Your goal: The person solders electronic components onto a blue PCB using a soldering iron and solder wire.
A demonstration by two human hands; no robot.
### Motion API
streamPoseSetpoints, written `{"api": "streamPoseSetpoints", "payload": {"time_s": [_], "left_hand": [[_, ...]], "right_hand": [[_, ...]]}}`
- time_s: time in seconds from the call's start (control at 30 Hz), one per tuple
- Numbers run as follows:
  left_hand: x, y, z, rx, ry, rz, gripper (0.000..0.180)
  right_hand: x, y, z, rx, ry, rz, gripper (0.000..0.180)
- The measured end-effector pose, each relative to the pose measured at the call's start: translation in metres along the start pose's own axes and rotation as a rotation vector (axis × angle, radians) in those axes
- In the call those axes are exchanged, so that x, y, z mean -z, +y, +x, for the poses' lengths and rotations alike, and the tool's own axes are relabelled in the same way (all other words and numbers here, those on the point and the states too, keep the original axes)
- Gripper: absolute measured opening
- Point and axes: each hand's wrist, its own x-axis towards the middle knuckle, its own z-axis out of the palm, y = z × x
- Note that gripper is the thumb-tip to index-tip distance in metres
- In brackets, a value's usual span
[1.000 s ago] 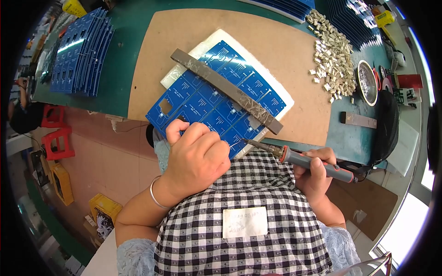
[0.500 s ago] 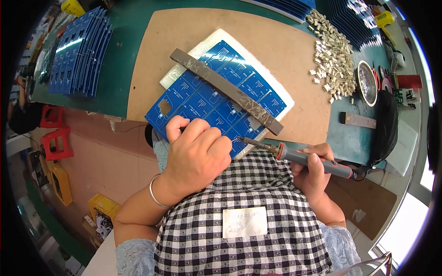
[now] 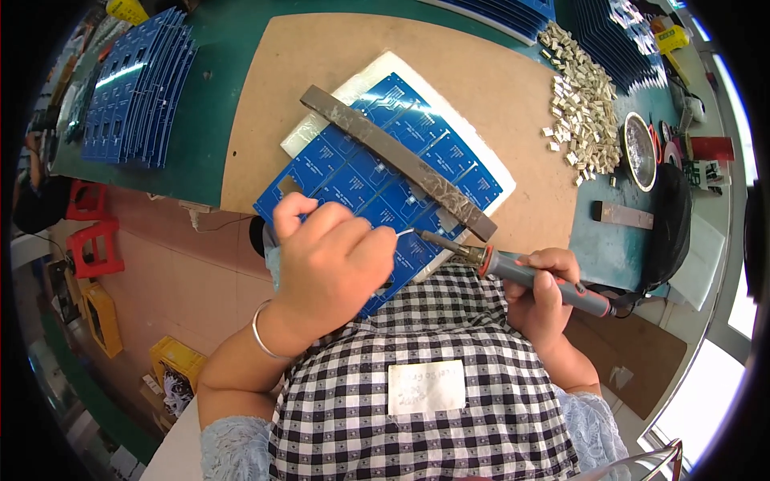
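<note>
My right hand (image 3: 547, 298) grips a grey and orange soldering iron (image 3: 525, 275), its tip pointing left over the near part of a blue circuit board panel (image 3: 337, 178). From my closed left hand (image 3: 333, 260) a short piece of thin silvery solder wire (image 3: 405, 232) sticks out and reaches the iron's tip or just beside it. The left fist hides part of the panel's near left side. Across the panel lies a dark metal bar (image 3: 401, 160). Under the panel a white pad (image 3: 489, 167) shows at the edges.
The pad rests on a brown board (image 3: 265, 112) on the green table. Right of it are a heap of small cream-coloured parts (image 3: 584, 112), a metal bowl (image 3: 638, 151), another metal bar (image 3: 626, 214) and a black bag (image 3: 672, 228). Blue panels (image 3: 132, 96) stand stacked at left.
My left hand has shifted slightly left, and the solder wire now shows between it and the iron. The iron's tip has risen a little up the panel.
</note>
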Motion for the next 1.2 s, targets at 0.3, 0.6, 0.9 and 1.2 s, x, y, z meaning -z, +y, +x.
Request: {"api": "streamPoseSetpoints", "payload": {"time_s": [0.3, 0.6, 0.9, 1.2], "left_hand": [[0.004, -0.008, -0.020, 0.117, 0.093, -0.131, 0.018], [-0.005, -0.006, -0.019, 0.086, 0.110, -0.098, 0.017], [-0.006, -0.009, -0.013, 0.068, 0.135, -0.063, 0.018], [-0.009, -0.014, -0.009, 0.062, 0.135, -0.042, 0.020]], "right_hand": [[0.010, -0.007, 0.002, 0.047, -0.245, -0.084, 0.030], [0.013, -0.001, 0.002, 0.126, -0.299, -0.252, 0.030], [0.006, -0.001, 0.004, 0.035, -0.255, -0.228, 0.030], [0.003, 0.000, 0.008, 0.024, -0.246, -0.215, 0.031]]}}
